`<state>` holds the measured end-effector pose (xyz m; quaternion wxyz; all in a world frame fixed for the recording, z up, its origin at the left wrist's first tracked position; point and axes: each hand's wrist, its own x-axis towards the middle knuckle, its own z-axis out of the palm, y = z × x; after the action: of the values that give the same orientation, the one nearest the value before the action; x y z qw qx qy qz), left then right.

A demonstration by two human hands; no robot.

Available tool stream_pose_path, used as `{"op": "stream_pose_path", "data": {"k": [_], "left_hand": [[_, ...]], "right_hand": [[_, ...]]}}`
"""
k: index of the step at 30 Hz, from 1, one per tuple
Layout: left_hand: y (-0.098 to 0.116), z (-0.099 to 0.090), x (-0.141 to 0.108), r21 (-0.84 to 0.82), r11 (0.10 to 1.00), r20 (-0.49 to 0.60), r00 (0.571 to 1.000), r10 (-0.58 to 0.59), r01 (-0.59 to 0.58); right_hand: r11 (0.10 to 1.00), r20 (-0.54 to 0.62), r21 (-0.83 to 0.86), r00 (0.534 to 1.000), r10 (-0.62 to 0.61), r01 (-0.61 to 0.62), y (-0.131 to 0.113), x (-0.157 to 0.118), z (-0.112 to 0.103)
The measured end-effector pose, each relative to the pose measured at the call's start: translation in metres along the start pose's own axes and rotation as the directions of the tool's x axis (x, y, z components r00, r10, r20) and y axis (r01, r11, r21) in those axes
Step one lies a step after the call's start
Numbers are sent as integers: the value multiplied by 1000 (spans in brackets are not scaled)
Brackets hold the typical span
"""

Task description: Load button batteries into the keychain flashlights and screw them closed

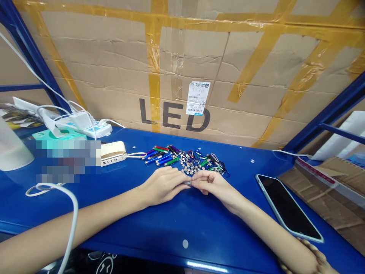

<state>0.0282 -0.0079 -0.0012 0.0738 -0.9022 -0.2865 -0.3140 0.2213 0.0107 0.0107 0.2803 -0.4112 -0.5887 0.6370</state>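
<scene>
My left hand (167, 184) and my right hand (212, 183) meet above the blue tabletop, fingertips nearly touching. Pinched between them is a small silvery piece (188, 183), mostly covered by fingers, so its kind does not show. Just beyond my hands lie several button cells (189, 168), small and round. Left of those is a pile of slim metal penlight-like tubes (164, 157) in blue, green, red and purple. To the right sits a tangle of coloured carabiner clips (201, 156) with more short tubes and a dark cord loop.
A phone (289, 207) lies at right beside cardboard (327, 198). At left are a cream power bank (113, 153), a power strip (99, 129), white cables (74, 213) and a white container (13, 148). A large taped box (119, 76) marked LED stands behind.
</scene>
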Motion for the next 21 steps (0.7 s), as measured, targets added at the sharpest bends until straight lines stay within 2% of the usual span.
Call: {"op": "stream_pose_path", "data": {"k": [4,6,8,10,11,12,14,15,16,18,21], "left_hand": [[0,0,0,6,997,27,997,71,-71],[0,-1,0,2,998,29,998,64,-64],[0,-1,1,3,1000,4,1000,-6,6],[-2,-1,2,11,994,-53,993,-110,110],[-3,-1,3,10,987,-84,983,-161,162],[-5,-1,3,3,978,-109,973,-205,207],[-9,-1,2,-33,964,-149,953,-265,263],[-10,-1,2,-57,961,-169,946,-277,271],[-11,-1,2,-78,961,-189,942,-276,265],[-12,-1,1,-99,972,-224,947,-228,211],[-11,-1,1,-81,993,-260,960,-101,82]], "right_hand": [[1000,4,-3,1000,14,-14,2,0,3],[1000,17,-12,1000,0,1,0,-1,3],[998,3,-30,999,-53,54,-2,-1,1],[985,-88,-95,984,-153,144,-5,-1,-6],[968,-162,-158,962,-219,193,-7,0,-11],[936,-243,-249,920,-309,249,-8,0,-16],[810,-348,-501,786,-511,305,-8,1,-26],[718,-340,-628,723,-601,302,-7,2,-30],[627,-301,-724,685,-663,289,-6,2,-33],[463,-178,-841,667,-724,279,-3,3,-35],[271,14,-917,700,-714,294,2,4,-33]]}}
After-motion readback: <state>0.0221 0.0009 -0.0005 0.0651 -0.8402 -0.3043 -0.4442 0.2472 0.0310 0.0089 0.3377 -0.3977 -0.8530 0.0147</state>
